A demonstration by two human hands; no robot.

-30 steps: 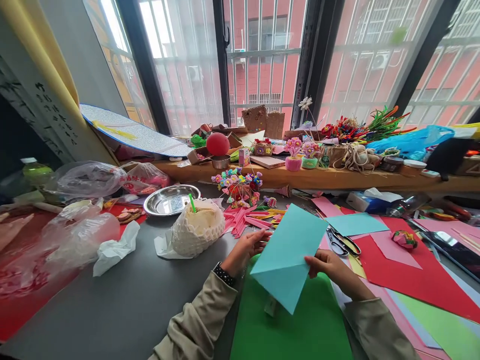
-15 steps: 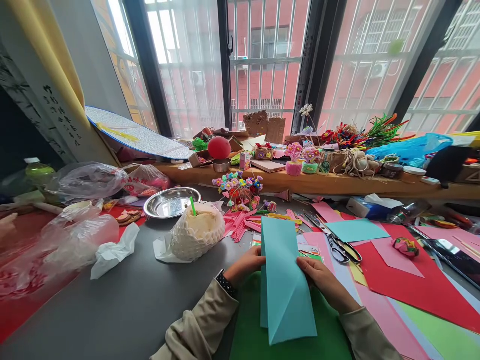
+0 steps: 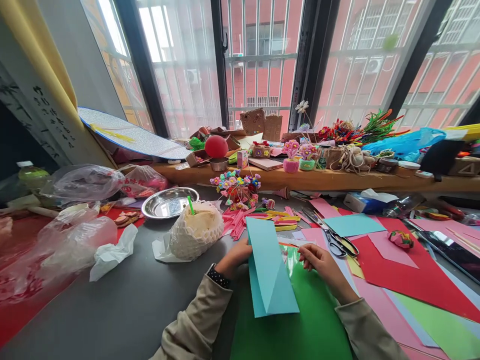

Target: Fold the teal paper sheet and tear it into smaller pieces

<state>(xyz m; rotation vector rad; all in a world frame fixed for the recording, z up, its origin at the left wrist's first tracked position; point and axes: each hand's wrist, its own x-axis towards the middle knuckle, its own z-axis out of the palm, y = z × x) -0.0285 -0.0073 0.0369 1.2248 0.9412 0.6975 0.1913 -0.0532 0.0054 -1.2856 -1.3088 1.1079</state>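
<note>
My left hand (image 3: 239, 256) pinches the left edge of a folded light-blue paper sheet (image 3: 268, 265). The sheet stands tilted over a green sheet (image 3: 315, 310), with a diagonal crease in its lower part. Just right of it, my right hand (image 3: 314, 260) is apart from the blue paper, its fingers curled together. Whether anything small is between those fingertips is hidden. A thin orange strip (image 3: 288, 244) and a shiny clear plastic piece (image 3: 290, 259) lie beside them. Black-handled scissors (image 3: 339, 242) rest farther right on coloured paper.
A foam-netted coconut (image 3: 197, 230) with a green straw, a metal plate (image 3: 170, 202) and a crumpled tissue (image 3: 114, 252) are on the left. Red paper (image 3: 408, 280) and a phone (image 3: 450, 252) lie right. Craft flowers (image 3: 238, 187) stand ahead, before a crowded wooden ledge (image 3: 180, 174).
My right hand has let go of the blue paper and its fingers have curled. My left hand has moved the paper left and tilted it. The camera view has shifted slightly.
</note>
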